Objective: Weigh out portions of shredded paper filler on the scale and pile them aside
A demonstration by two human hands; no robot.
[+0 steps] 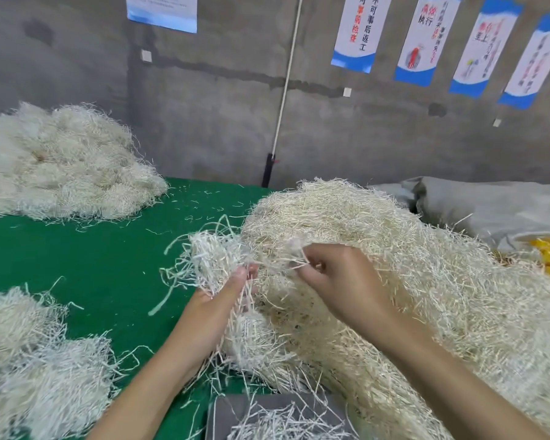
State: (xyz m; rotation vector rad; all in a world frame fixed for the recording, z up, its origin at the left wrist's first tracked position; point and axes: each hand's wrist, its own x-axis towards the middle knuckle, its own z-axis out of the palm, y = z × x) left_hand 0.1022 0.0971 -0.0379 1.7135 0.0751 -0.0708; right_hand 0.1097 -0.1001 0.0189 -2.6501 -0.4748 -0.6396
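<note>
Scale [223,413] bears thin, tangled white shreds [286,424].

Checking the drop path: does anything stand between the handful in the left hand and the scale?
Nothing visible. The left hand grips the handful above the table; the scale lies nearer, at the bottom edge, with loose shreds on it. The big heap, where the right hand pinches strands, borders its right side.
</note>
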